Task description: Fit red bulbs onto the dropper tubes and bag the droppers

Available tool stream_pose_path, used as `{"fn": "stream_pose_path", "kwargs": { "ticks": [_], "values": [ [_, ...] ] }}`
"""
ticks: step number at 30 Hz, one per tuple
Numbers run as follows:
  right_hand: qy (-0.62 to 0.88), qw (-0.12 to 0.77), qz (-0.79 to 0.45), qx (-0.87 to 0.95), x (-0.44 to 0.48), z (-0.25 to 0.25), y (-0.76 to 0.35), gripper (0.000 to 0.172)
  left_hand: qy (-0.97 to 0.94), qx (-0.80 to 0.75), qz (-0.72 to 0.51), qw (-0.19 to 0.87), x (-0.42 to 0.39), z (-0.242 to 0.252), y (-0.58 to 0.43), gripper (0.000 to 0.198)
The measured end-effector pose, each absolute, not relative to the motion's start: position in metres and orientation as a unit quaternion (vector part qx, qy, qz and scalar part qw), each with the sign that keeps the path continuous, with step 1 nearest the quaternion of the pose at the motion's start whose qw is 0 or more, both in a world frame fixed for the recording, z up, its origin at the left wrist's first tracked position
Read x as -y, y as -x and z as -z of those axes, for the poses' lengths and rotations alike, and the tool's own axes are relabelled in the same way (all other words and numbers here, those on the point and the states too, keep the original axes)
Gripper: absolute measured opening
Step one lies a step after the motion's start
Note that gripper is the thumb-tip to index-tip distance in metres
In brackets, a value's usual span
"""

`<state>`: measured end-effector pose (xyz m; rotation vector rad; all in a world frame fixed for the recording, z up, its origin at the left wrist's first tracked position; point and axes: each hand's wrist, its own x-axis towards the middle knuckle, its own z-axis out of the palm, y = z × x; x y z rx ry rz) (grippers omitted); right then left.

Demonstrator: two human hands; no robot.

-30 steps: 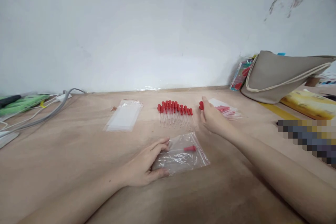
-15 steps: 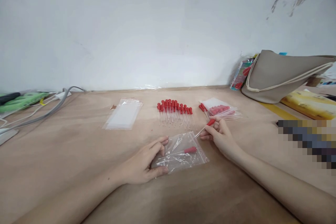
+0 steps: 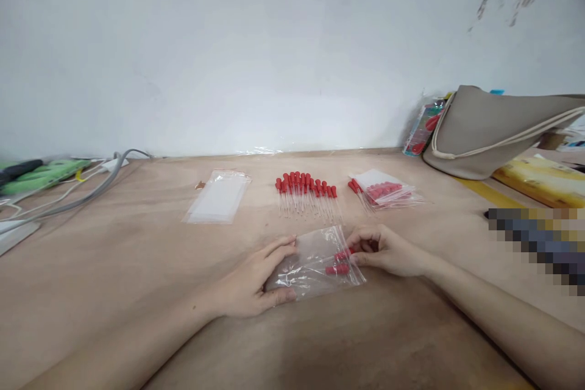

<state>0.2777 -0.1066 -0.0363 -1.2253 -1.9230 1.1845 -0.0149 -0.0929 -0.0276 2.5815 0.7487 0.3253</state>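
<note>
A clear zip bag (image 3: 315, 248) lies flat in front of me with its mouth to the right. My left hand (image 3: 256, 280) holds the bag's left end between thumb and fingers. Inside is one glass dropper with a red bulb (image 3: 337, 270). At the mouth, my right hand (image 3: 386, 250) pinches a second dropper (image 3: 343, 254) by its red bulb, most of it inside the bag. Beyond the hands, several red-bulbed droppers (image 3: 304, 186) lie in a fanned row. Two or so loose droppers (image 3: 355, 186) rest beside a stack of filled bags (image 3: 388, 189).
A pile of flat clear bags (image 3: 219, 197) is at the back left. Grey cables (image 3: 103, 180) and a green item (image 3: 50, 177) sit at the far left. A grey-beige bag (image 3: 493, 131) and a yellow pack (image 3: 542, 180) stand at the right, near a blurred-out dark object (image 3: 530, 244).
My right hand has moved down and left, bringing its dropper from outside the bag into the mouth. My left hand stays on the bag.
</note>
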Motion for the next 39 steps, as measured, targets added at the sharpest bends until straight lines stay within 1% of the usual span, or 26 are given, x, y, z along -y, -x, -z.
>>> {"fn": "stream_pose_path", "kwargs": {
  "ticks": [4,7,9,11,13,15,16,17,19,21,23,25,26,28,30,32,34,35,37,39],
  "values": [
    [0.426,0.27,-0.418,0.755,0.107,0.034,-0.27,0.028,-0.931,-0.269,-0.118,0.219,0.093,0.027,0.014,0.055],
    [0.377,0.226,-0.473,0.763,0.105,0.029,-0.277,0.03,-0.931,-0.269,-0.117,0.218,0.093,0.026,0.015,0.053],
    [0.415,0.224,-0.488,0.734,0.1,0.027,-0.284,0.032,-0.93,-0.271,-0.117,0.218,0.093,0.026,0.015,0.051],
    [0.506,0.265,-0.421,0.705,0.09,0.027,-0.288,0.028,-0.93,-0.271,-0.12,0.218,0.093,0.027,0.016,0.049],
    [0.588,0.284,-0.28,0.704,0.077,0.027,-0.286,0.02,-0.93,-0.269,-0.122,0.219,0.092,0.028,0.016,0.047],
    [0.641,0.264,-0.133,0.708,0.06,0.026,-0.279,0.013,-0.929,-0.267,-0.124,0.223,0.092,0.029,0.016,0.043],
    [0.66,0.246,-0.084,0.705,0.051,0.025,-0.274,0.014,-0.928,-0.266,-0.124,0.228,0.092,0.029,0.016,0.041],
    [0.682,0.224,-0.054,0.694,0.042,0.024,-0.268,0.02,-0.927,-0.266,-0.126,0.233,0.092,0.029,0.016,0.039],
    [0.722,0.155,-0.044,0.673,0.025,0.022,-0.258,0.031,-0.923,-0.264,-0.13,0.246,0.092,0.029,0.016,0.034],
    [0.747,0.101,-0.059,0.654,0.012,0.02,-0.249,0.031,-0.919,-0.264,-0.133,0.26,0.092,0.027,0.016,0.031],
    [0.752,0.082,-0.074,0.65,0.004,0.019,-0.244,0.026,-0.918,-0.262,-0.132,0.269,0.093,0.025,0.016,0.027],
    [0.746,0.089,-0.079,0.655,0.004,0.017,-0.244,0.025,-0.918,-0.261,-0.125,0.271,0.093,0.023,0.016,0.022],
    [0.744,0.097,-0.077,0.657,0.006,0.015,-0.247,0.028,-0.919,-0.261,-0.122,0.271,0.093,0.023,0.017,0.02],
    [0.738,0.126,-0.061,0.66,0.017,0.011,-0.255,0.039,-0.919,-0.26,-0.121,0.271,0.093,0.023,0.016,0.019],
    [0.723,0.186,-0.06,0.663,0.033,0.008,-0.266,0.051,-0.919,-0.263,-0.124,0.267,0.092,0.024,0.016,0.02],
    [0.677,0.33,-0.155,0.64,0.051,0.011,-0.275,0.06,-0.919,-0.266,-0.124,0.262,0.092,0.027,0.016,0.021],
    [0.639,0.445,-0.263,0.571,0.067,0.02,-0.28,0.058,-0.921,-0.266,-0.124,0.257,0.092,0.028,0.016,0.02],
    [0.618,0.483,-0.307,0.539,0.074,0.026,-0.281,0.057,-0.922,-0.264,-0.123,0.255,0.091,0.028,0.016,0.019],
    [0.583,0.547,-0.362,0.48,0.084,0.037,-0.277,0.055,-0.923,-0.263,-0.124,0.25,0.092,0.028,0.016,0.018],
    [0.559,0.592,-0.395,0.426,0.091,0.046,-0.27,0.054,-0.924,-0.263,-0.125,0.249,0.092,0.029,0.016,0.018]
  ]
}}
